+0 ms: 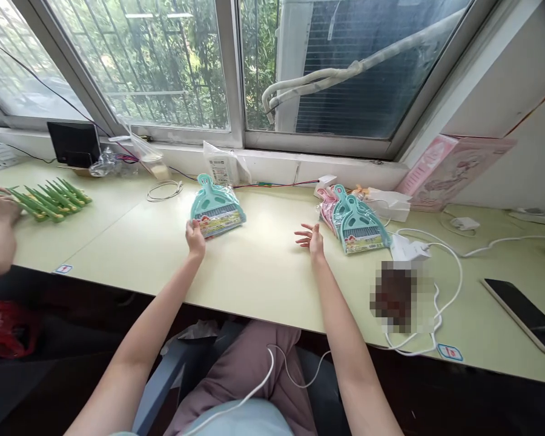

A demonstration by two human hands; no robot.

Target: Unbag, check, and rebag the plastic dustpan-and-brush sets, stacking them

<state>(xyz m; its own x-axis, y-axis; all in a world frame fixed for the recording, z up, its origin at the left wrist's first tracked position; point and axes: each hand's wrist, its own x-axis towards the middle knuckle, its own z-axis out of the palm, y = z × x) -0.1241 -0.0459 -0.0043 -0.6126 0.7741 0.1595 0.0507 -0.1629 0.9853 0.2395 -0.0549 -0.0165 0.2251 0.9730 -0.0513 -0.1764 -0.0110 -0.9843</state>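
Observation:
My left hand (195, 240) grips the lower left corner of a teal mini dustpan-and-brush set (215, 207) in clear wrap, with a printed card across its front. The set is tilted up at the table's middle. My right hand (312, 240) is held over the table with its fingers spread and nothing in them. Just right of it lies an overlapping group of similar packs: a pink dustpan set (327, 206) at the back and teal dustpan sets (362, 227) in front. The thumb and fingers of my left hand partly hide its pack's corner.
At the far left, another person's hand (0, 212) is beside several green flower-like stems (54, 198). White cables and a charger (409, 248) lie at right, near a phone (527, 312). A pink box (454, 169) leans by the window; a cup (157, 166) stands behind.

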